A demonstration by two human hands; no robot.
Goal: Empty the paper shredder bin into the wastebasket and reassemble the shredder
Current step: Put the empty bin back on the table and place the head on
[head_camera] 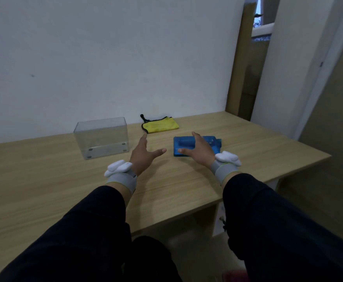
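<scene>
A clear plastic shredder bin stands upright and empty on the wooden table, left of centre near the wall. The blue shredder head lies flat on the table to the right of it. My right hand hovers over the blue head's near side, fingers apart, holding nothing. My left hand is open in the gap between the bin and the head, touching neither. No wastebasket is in view.
A folded yellow cloth with a black handle beside it lies at the back by the white wall. The table's right edge drops off near a tall cardboard panel. A red object shows on the floor.
</scene>
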